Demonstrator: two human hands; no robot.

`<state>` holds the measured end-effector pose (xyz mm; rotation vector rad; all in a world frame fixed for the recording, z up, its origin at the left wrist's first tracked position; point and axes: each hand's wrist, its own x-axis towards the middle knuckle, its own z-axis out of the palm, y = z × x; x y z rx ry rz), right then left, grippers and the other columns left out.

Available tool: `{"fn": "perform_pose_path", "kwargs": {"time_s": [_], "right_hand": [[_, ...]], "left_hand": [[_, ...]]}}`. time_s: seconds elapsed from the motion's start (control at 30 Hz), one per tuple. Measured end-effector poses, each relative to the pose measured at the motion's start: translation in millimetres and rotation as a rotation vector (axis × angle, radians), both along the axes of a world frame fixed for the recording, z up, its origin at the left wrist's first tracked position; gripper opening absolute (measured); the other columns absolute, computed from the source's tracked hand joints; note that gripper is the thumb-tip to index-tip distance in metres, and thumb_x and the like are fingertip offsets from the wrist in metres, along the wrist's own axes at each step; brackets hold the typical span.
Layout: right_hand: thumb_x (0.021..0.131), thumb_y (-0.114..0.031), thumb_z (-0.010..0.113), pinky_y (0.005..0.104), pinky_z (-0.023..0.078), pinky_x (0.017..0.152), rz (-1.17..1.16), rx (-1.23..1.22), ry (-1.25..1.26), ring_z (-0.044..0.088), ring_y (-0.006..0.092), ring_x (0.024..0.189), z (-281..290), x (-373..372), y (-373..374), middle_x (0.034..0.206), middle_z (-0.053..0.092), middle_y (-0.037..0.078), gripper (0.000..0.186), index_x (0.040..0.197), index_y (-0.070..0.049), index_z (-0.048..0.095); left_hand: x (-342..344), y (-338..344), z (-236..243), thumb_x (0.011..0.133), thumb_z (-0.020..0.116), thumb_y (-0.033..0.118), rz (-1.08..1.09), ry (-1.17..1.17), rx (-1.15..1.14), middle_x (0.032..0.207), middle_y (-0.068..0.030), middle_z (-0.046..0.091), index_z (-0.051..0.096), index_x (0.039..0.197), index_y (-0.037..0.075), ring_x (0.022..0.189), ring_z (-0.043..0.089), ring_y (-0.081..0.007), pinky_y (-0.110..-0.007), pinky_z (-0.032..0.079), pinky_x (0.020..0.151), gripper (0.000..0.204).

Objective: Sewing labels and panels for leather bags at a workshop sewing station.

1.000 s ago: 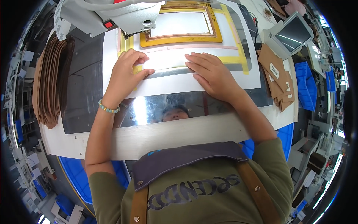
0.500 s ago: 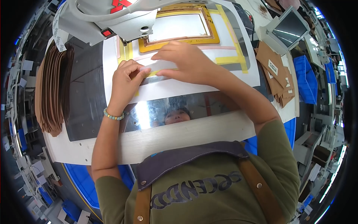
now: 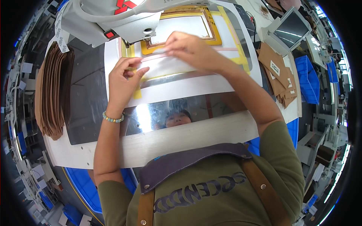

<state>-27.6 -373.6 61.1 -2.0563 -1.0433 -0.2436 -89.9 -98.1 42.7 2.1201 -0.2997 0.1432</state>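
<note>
My right hand [image 3: 194, 52] pinches a thin pale strip [image 3: 160, 51], blurred at its fingertips, just above the near edge of a yellow frame [image 3: 151, 48]. To its left, my left hand [image 3: 125, 77] hovers over a white sheet [image 3: 211, 84] with thumb and forefinger apart. Nothing shows between those fingers. Under the left hand, a piece of yellow tape [image 3: 137, 93] lies on the sheet. Pink lines and yellow tape strips [image 3: 238, 60] border the work area around the frame. Part of the sheet between the hands is hidden by fingers.
A white sewing machine head [image 3: 113, 22] overhangs the far left. Brown folded pieces [image 3: 52, 94] stand stacked at the left. At the right are brown flat pieces [image 3: 277, 71], a small screen [image 3: 290, 28] and a blue bin [image 3: 307, 79]. A shiny metal plate [image 3: 218, 105] lies nearer me.
My right hand has moved up and away from the left, its fingers closing around the pale strip. My left thumb and forefinger have parted. The sheet and frame look nearly unmoved.
</note>
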Motion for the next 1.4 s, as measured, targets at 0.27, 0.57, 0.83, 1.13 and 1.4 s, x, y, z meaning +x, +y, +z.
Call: {"fn": "perform_pose_path", "kwargs": {"time_s": [0.27,0.57,0.83,1.13,1.4], "right_hand": [[0.094,-0.016,0.078,0.0290,0.054,0.079,-0.182,-0.296,0.481,0.070,0.0122,0.087,47.0,74.1,-44.8,0.092,0.077,0.006,0.015,0.103,-0.004,0.081],[0.095,-0.020,0.078,0.0353,0.055,0.088,-0.067,-0.400,0.570,0.073,0.0215,0.096,8.8,90.4,6.8,0.097,0.078,0.011,0.026,0.117,-0.007,0.079],[0.091,-0.018,0.079,0.0334,0.051,0.072,-0.112,-0.278,0.463,0.066,0.0148,0.075,-5.6,83.0,26.8,0.080,0.071,0.003,0.021,0.109,-0.006,0.077],[0.089,-0.023,0.082,0.0311,0.052,0.075,-0.089,-0.224,0.504,0.068,0.0132,0.080,14.2,105.5,-16.3,0.087,0.077,0.003,0.017,0.099,-0.010,0.083],[0.084,-0.013,0.080,0.0342,0.053,0.070,-0.126,-0.488,0.393,0.068,0.0158,0.076,30.1,118.1,-92.7,0.084,0.077,0.003,0.010,0.091,-0.006,0.082]], "left_hand": [[22.5,11.4,-21.7,0.099,0.076,0.027,-0.079,-0.373,0.489,0.150,-0.0140,0.065,0.074,0.131,0.002,0.146,0.049,-0.0427,-0.050,0.040,0.120,0.041],[24.3,6.5,-14.7,0.105,0.062,0.042,-0.189,-0.280,0.741,0.170,-0.0234,0.040,0.056,0.152,-0.001,0.157,0.033,-0.0462,-0.055,0.026,0.127,0.064],[26.4,5.1,-13.1,0.108,0.054,0.048,-0.201,-0.281,0.769,0.171,-0.0236,0.039,0.053,0.156,0.001,0.158,0.032,-0.0464,-0.056,0.026,0.127,0.067],[24.8,0.2,-17.4,0.105,0.064,0.042,-0.151,-0.311,0.728,0.167,-0.0239,0.044,0.065,0.143,0.000,0.154,0.037,-0.0453,-0.055,0.028,0.126,0.058],[24.1,1.7,-15.9,0.105,0.062,0.036,-0.158,-0.286,0.754,0.169,-0.0206,0.043,0.058,0.153,0.003,0.156,0.036,-0.0427,-0.055,0.028,0.127,0.058]]}}
